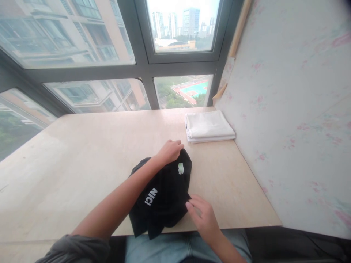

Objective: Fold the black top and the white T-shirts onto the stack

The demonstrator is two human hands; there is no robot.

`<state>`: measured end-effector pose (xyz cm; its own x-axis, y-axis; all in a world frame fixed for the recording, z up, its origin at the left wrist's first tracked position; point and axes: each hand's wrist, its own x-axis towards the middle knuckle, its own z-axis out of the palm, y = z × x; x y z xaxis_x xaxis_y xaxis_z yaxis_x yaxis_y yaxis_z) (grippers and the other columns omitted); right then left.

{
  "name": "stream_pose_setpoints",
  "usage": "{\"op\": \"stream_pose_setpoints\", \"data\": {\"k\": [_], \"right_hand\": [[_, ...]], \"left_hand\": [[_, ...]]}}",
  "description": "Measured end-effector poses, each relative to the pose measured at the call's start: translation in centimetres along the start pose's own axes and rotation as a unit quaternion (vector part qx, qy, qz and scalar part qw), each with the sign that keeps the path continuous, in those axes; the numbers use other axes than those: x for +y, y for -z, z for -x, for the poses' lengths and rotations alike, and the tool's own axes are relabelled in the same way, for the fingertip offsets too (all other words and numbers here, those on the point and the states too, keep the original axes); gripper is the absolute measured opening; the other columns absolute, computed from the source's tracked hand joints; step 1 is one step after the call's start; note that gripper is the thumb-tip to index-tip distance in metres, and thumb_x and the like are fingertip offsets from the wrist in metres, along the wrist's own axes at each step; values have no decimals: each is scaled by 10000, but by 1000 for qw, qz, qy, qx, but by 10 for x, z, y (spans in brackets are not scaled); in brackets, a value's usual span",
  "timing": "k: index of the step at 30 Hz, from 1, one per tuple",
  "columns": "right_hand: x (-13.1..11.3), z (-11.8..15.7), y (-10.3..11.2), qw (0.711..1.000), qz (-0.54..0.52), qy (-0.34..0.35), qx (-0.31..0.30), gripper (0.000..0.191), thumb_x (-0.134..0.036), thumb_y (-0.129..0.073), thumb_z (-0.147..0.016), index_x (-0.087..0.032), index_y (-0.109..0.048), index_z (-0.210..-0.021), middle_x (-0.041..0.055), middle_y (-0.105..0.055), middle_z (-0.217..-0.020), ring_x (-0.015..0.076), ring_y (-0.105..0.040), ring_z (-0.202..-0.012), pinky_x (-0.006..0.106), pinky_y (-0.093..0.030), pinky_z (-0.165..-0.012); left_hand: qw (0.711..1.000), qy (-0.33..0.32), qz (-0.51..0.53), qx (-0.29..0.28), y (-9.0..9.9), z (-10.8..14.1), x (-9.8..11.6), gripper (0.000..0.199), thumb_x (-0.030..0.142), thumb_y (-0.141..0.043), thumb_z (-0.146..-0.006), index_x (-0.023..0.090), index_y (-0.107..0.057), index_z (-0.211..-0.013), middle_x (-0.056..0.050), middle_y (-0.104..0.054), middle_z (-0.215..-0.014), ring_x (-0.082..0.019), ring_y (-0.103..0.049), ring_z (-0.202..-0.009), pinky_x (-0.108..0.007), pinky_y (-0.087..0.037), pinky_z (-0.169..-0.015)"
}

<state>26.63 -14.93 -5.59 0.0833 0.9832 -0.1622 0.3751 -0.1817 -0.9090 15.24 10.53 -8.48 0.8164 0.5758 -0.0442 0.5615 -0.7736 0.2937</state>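
Note:
A black cloth garment (167, 193) with white letters and a small pale print lies bunched at the front of the wooden tabletop (82, 153). Its lower end hangs slightly over the front edge. My left hand (170, 150) reaches across it, closed on the far edge of the cloth. On the near right side, my right hand (201, 215) pinches the garment's edge between thumb and fingers. The left forearm covers part of the fabric, so its full shape is hidden.
A folded stack of white cloth (210, 126) sits at the back right, close to the flower-patterned wall (287, 120). Grey-framed windows (145, 69) stand along the far side. The tabletop's front edge is just before my lap.

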Motion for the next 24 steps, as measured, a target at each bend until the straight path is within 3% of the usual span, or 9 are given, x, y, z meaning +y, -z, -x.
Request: {"op": "stream_pose_setpoints", "data": {"k": [4, 6, 10, 13, 19, 24], "right_hand": [[0, -16, 27, 999, 44, 13, 22, 233, -348, -549, -919, -216, -704, -807, 63, -679, -815, 204, -646, -776, 333, -545, -738], [-1, -24, 39, 997, 71, 19, -15, 184, -309, -573, -892, -214, -725, -933, 62, -708, -890, 194, -660, -789, 327, -556, -745], [-7, -33, 51, 979, 146, 39, -140, 329, -229, -532, -886, -228, -697, -1171, 65, -724, -1120, 207, -692, -968, 356, -557, -865], [-12, -40, 55, 961, 208, 65, -172, 377, -233, -514, -904, -227, -667, -1248, 79, -713, -1180, 237, -682, -1051, 391, -536, -923], [-29, -72, 83, 925, 337, 91, -148, 280, -363, -516, -956, -203, -739, -1013, 87, -739, -898, 230, -685, -804, 355, -526, -744], [-75, -117, 119, 913, 362, 174, -72, 259, -356, -512, -959, -207, -708, -880, 76, -712, -880, 214, -649, -809, 335, -477, -737]], "left_hand": [[997, 62, 52, 10, 21, 22, -26, 271, 136, -512, -840, 173, -719, -1011, -93, -656, -947, -215, -633, -853, -351, -458, -799], [994, 74, 79, 9, 31, 36, -37, 258, 143, -531, -826, 188, -732, -980, -70, -661, -915, -200, -638, -856, -322, -476, -793], [986, 83, 142, 19, 50, 66, -47, 267, 159, -540, -838, 209, -731, -1018, -42, -666, -911, -169, -639, -843, -286, -489, -777], [975, 81, 206, 35, 68, 84, -48, 291, 197, -563, -847, 254, -731, -1078, -30, -667, -914, -167, -634, -828, -297, -485, -768], [965, 86, 235, 78, 116, 119, -54, 227, 310, -594, -871, 279, -756, -1025, -20, -663, -853, -149, -630, -762, -291, -503, -729], [965, 149, 168, 139, 162, 151, -55, 173, 385, -644, -846, 271, -762, -902, 0, -667, -806, -137, -618, -718, -275, -505, -661]]}}
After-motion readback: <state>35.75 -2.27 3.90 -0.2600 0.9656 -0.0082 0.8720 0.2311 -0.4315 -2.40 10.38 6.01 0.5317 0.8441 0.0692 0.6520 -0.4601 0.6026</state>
